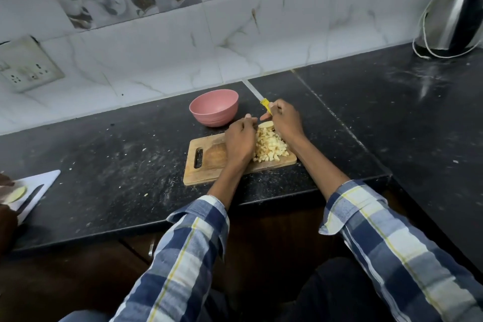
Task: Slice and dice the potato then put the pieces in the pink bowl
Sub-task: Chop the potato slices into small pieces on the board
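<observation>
Potato (264, 125) lay behind the dice (270, 148), left hand (239, 141) pinching it, right hand (285, 119) gripping the knife (266, 105).

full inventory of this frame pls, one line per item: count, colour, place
pink bowl: 1, pink, on counter behind the board
wooden cutting board: 1, tan, counter centre
diced potato: 1 pile, pale yellow, right half of the board
potato slice: 1, pale, far edge of pile
knife: 1, yellow handle, in right hand
kettle: 1, steel and black, far right
white board: 1, white, left edge, carrying a slice and a knife
wall socket: 1, off-white, left wall
left hand: on the board
right hand: grips knife
</observation>
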